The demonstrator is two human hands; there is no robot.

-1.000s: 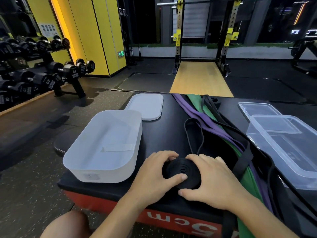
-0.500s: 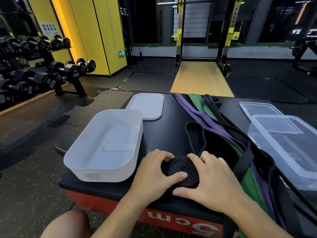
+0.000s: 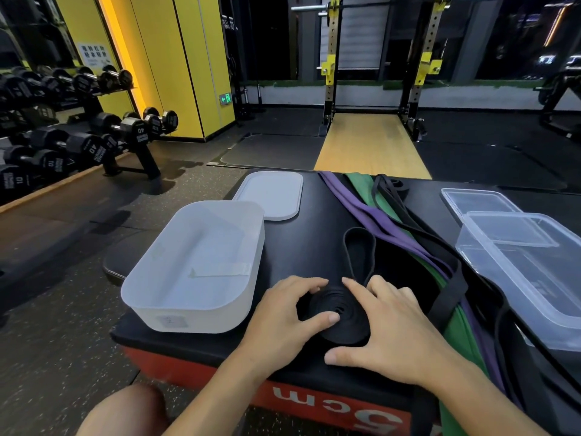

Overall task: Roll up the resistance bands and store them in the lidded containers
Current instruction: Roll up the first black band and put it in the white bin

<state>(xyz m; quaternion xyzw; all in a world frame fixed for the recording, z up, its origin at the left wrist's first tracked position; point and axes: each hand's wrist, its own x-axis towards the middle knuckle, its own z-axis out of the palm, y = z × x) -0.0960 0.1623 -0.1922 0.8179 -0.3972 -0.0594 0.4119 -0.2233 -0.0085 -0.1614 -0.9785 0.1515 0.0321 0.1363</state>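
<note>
White tub (image 3: 176,316), tape strip (image 3: 220,271) on its wall, lid (image 3: 270,195) lying just behind

The black counter (image 3: 314,240) bears a rolled band (image 3: 339,313) between left hand (image 3: 283,319) and right hand (image 3: 396,335), white tub (image 3: 188,319) leftward, clear tub (image 3: 534,294) rightward.

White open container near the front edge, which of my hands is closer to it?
Left. The left hand grips the black band roll just right of the white container; the right hand holds the roll's other side, farther away.
</note>
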